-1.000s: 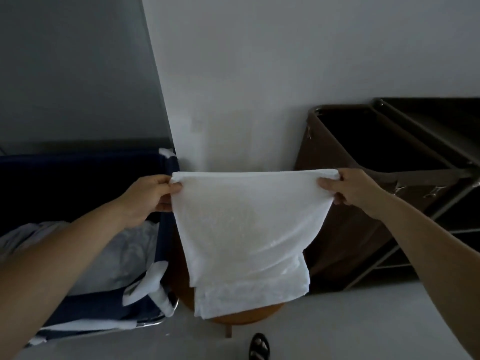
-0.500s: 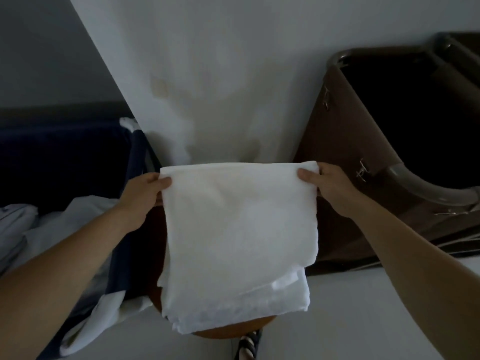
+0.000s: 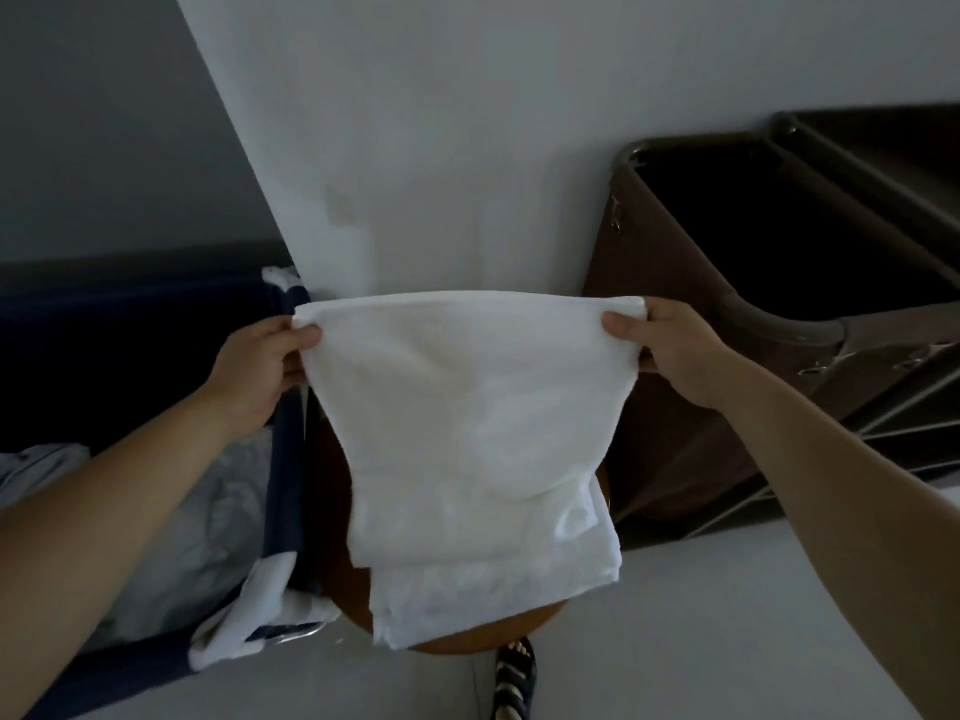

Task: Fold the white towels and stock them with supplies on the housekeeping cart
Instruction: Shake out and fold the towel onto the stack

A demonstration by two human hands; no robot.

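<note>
White wall (image 3: 519, 148) is filling most of the head view. Brown housekeeping cart (image 3: 654, 262) is sitting at right against it, bag mouth dark, contents not readable. Navy laundry bin (image 3: 130, 345) is sitting at left with crumpled pale linens (image 3: 197, 511) inside. White towel (image 3: 467, 433) is hanging in mid-air between the two, doubled over with uneven layers showing at the bottom, its lower edge dangling in front of a round wooden stool (image 3: 348, 579); can't tell if it is touching the stool top. Left hand (image 3: 254, 371) is pinching the top left corner, thumb on the near face and fingers curled behind. Right hand (image 3: 675, 350) is doing the same at the top right corner. The top edge is stretching nearly straight between them. A sandalled foot (image 3: 514, 678) is showing at bottom centre. Handling guess: the towel is looking light, soft and floppy with a grippy terry surface, not fragile, so it is sagging wherever unsupported. The corners or the top fold line are looking like the best places to take hold, keeping the layers aligned while halving again.
</note>
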